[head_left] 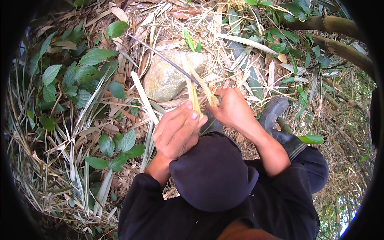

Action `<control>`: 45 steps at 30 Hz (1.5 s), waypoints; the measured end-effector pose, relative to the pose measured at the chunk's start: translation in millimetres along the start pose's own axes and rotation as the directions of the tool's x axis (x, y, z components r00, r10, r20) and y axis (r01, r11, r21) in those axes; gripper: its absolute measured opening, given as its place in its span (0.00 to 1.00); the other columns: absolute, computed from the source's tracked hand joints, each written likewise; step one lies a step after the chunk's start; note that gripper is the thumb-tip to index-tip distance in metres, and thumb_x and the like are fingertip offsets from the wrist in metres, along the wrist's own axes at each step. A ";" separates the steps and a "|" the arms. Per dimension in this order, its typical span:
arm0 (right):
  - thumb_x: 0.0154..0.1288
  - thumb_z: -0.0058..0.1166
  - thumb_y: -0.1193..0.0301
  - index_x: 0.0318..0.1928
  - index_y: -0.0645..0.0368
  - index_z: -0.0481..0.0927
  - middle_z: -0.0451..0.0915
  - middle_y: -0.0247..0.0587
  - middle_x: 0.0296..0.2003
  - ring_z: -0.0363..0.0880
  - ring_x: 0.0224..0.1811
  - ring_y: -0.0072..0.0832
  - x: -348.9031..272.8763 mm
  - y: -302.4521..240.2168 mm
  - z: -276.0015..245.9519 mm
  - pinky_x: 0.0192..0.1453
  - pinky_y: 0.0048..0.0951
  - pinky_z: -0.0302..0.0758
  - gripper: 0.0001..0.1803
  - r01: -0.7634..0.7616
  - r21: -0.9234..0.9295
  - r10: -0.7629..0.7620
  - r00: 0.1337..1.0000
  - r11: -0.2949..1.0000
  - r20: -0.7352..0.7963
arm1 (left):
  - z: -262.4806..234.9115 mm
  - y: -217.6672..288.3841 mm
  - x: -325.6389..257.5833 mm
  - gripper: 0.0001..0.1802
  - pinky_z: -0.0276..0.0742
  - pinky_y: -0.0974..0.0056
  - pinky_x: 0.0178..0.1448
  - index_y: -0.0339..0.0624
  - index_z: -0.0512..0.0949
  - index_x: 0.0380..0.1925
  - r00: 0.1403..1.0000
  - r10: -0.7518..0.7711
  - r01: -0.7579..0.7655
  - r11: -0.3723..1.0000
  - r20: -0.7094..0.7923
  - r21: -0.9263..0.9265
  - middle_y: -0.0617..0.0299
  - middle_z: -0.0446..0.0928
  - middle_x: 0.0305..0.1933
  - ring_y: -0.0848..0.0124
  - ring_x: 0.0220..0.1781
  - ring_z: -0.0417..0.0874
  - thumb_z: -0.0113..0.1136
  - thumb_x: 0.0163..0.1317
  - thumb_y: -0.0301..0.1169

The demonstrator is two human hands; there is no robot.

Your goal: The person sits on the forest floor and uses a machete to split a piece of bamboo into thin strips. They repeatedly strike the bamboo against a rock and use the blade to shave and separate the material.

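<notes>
- Left hand [176,130] pinches a split yellowish stick [195,103] between thumb and fingers, its two prongs pointing away from the body.
- Right hand [234,110], just beside it, is clamped around the near end of a long dark blade [176,68], which crosses the prongs.
- Grey boot [275,110] stands near the right forearm.
- Pale stone [162,82] lies beyond the hands, under the blade.
- Thick poles [328,25] stretch across the far upper right.

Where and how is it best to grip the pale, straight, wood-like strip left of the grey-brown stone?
Probably pinch the strip across its narrow middle, from the left: the stone lies rightward, the left hand near its lower end.
</notes>
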State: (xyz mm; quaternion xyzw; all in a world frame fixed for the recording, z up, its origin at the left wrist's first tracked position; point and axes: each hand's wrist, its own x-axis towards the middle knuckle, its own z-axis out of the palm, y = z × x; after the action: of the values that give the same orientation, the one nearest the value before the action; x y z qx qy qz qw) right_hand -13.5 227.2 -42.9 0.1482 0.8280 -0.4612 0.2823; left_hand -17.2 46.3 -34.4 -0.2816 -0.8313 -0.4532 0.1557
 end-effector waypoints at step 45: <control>0.59 0.59 0.66 0.32 0.68 0.83 0.76 0.51 0.12 0.78 0.13 0.38 17.6 62.7 28.5 0.23 0.41 0.77 0.13 0.062 0.063 -0.046 0.972 0.996 -0.230 | -7.2 -35.1 14.4 0.12 0.80 0.64 0.40 0.36 0.76 0.46 0.899 -0.025 0.080 0.991 -0.438 0.109 0.51 0.78 0.39 0.63 0.37 0.82 0.63 0.66 0.27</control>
State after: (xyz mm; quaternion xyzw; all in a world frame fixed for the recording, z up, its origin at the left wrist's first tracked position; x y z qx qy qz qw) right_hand 13.6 236.0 -108.0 0.1872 0.8420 -0.4775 0.1674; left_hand -49.9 29.8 -46.4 -0.1406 -0.8093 -0.4563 0.3423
